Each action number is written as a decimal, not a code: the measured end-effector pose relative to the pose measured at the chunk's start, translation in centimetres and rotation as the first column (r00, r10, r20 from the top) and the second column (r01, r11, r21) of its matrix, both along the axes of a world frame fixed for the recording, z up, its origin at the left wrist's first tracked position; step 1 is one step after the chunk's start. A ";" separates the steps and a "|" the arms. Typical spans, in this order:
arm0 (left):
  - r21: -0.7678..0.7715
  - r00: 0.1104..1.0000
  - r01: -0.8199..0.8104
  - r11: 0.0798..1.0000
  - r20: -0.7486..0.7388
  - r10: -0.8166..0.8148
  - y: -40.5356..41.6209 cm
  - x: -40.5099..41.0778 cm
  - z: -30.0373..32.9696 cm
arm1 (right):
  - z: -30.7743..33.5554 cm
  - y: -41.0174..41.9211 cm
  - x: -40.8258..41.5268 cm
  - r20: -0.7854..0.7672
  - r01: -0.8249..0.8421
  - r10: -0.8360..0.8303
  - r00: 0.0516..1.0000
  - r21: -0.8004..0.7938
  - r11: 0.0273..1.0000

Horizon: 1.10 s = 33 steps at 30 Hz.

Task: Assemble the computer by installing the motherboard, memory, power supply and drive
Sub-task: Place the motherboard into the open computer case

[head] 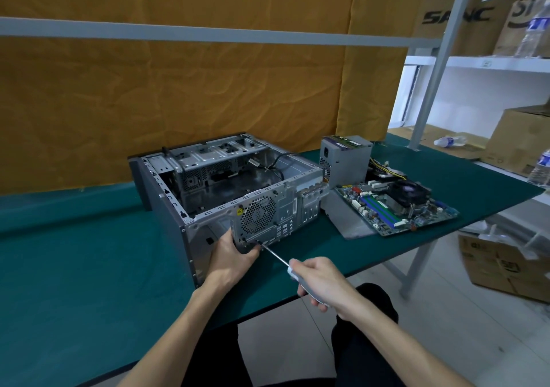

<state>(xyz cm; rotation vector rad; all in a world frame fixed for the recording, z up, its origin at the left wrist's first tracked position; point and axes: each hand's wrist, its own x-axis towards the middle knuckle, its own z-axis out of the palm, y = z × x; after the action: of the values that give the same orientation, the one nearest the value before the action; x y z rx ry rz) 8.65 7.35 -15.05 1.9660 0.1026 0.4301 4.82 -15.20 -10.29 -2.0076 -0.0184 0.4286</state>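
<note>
Gripping the white-handled screwdriver (293, 270) in the right hand (320, 279), fingers curled fully round the handle, forearm reaching in from the lower right; steel shaft angling up-left, tip meeting the lower rear panel of the open grey metal computer case (226, 187). Bracing with the left hand (233, 251) — fingers wrapped under the case's near bottom corner, thumb lying up along the panel beside the round fan grille (257, 215). Lying on its side near the middle of the green table mat (89, 267), the case, interior bare. Resting towards the mat's right edge, the green motherboard with black cooler fan (398, 205), partly over a flat grey metal panel (348, 220); standing behind it, the grey boxy power supply (345, 160), its label unreadable. Showing "SANC" on a brown cardboard box (455, 15) at the upper right — clear water bottles (535, 26) nearby.
</note>
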 end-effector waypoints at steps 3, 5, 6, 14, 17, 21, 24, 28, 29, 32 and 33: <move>-0.008 1.000 0.006 1.000 0.004 -0.005 -0.2 -0.3 0.1 | 0.0 0.1 -0.1 0.041 0.043 -0.043 0.998 0.005 0.999; -0.006 1.000 0.005 1.000 0.019 -0.005 -0.3 -0.4 0.1 | 0.0 0.0 0.0 0.053 0.027 -0.027 0.998 0.007 1.000; -0.001 1.000 0.002 1.000 0.027 -0.002 -0.3 -0.4 0.1 | 0.1 -0.1 0.1 0.045 0.005 -0.005 0.999 -0.001 1.000; 0.038 0.999 -0.036 0.999 0.009 0.036 -0.6 -0.9 0.8 | 0.1 0.0 -0.2 0.080 0.016 -0.013 0.997 -0.031 0.999; 0.053 0.998 -0.056 0.997 -0.014 0.056 -0.6 -1.0 0.9 | 0.4 0.1 -0.2 0.012 -0.047 0.047 0.999 -0.041 0.998; 0.050 0.998 -0.061 0.997 -0.018 0.062 -0.7 -1.1 0.9 | 0.3 0.1 -0.4 0.132 0.016 0.002 0.991 -0.135 0.991; 0.058 0.997 -0.070 0.996 -0.031 0.072 -0.8 -1.3 1.1 | 0.0 0.0 -0.1 0.147 -0.004 0.021 0.989 -0.115 0.993; 0.039 0.990 -0.136 0.990 -0.020 0.136 -1.6 -1.8 1.1 | 0.0 0.0 -0.2 0.110 -0.049 0.068 0.992 -0.165 0.985; 0.023 0.986 -0.165 0.986 -0.015 0.165 -1.9 -1.9 1.0 | 0.0 -0.1 -0.3 0.128 -0.034 0.056 0.990 -0.173 0.984; 0.017 0.971 -0.240 0.971 0.009 0.240 -2.4 -2.3 0.8 | 0.3 -0.3 -0.4 0.227 0.027 0.019 0.974 -0.198 0.980; 0.011 0.969 -0.248 0.969 0.007 0.248 -2.5 -2.3 0.9 | 0.3 -0.4 -0.2 0.249 0.022 0.031 0.968 -0.207 0.978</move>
<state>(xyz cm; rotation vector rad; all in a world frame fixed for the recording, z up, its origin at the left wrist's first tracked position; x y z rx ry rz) 6.32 4.90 -14.17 1.9701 0.3462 0.6007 4.57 -15.64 -9.94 -2.2588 -0.1407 0.1806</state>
